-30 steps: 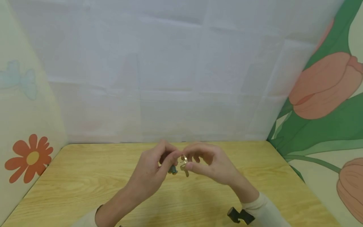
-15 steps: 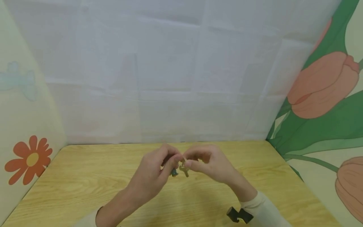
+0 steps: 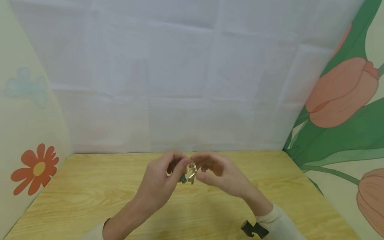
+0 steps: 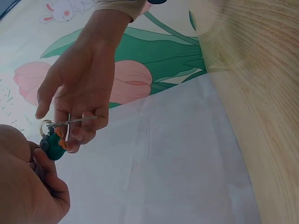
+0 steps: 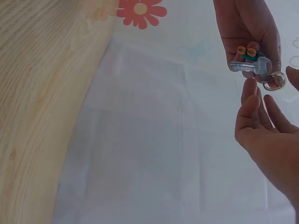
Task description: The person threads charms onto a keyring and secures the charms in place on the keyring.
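Above the table, my left hand [image 3: 159, 180] pinches a metal key ring [image 3: 195, 170] between thumb and forefinger. From this ring hang a silver key [image 5: 264, 68] and a small green charm [image 4: 56, 148] with orange tips, partly tucked in the left hand. More than one key appears in the left wrist view, but the exact number is unclear. My right hand [image 3: 225, 176] is just right of the ring, its fingers loosely bent and its thumb apart from them. In the right wrist view its fingertips are close below the key, gripping nothing.
A wood-grain table [image 3: 99, 190] lies beneath both hands. Behind it hangs a creased white sheet [image 3: 180, 76]. Flower-patterned panels stand at left and right, including a red flower [image 3: 38, 169]. A black band piece [image 3: 254, 229] sits at the right sleeve.
Half a second ago the right thumb and forefinger pinched the ring; now they have let go and parted. The ring has turned to face the head camera. The left hand keeps its hold.
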Motion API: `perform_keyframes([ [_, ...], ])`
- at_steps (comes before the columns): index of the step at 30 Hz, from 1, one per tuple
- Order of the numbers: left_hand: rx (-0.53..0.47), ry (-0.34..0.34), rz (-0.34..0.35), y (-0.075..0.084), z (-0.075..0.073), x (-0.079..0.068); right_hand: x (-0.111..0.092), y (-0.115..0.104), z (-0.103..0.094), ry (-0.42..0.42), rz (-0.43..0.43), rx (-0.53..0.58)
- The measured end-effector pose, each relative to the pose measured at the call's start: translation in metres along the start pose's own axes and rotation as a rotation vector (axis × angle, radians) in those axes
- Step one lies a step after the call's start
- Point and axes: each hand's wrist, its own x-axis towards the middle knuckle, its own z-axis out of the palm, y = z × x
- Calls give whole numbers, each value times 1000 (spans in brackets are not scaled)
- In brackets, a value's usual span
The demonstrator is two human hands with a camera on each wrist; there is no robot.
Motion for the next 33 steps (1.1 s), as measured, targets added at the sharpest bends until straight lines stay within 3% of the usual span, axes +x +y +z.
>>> perform_keyframes([
  [5, -5, 25, 43, 0, 1, 0, 1, 2, 3, 42, -129, 5],
  [9, 5, 38, 71, -1, 2, 0, 1, 3, 4, 68, -168, 1],
  [19, 41, 36, 110, -3, 1, -3, 2, 3, 6, 78, -112, -2],
  [26, 104, 62, 191, -3, 1, -5, 4, 5, 6, 61, -65, -7],
  [33, 116, 57, 206, -6, 3, -8, 5, 8, 5, 8, -18, 20],
])
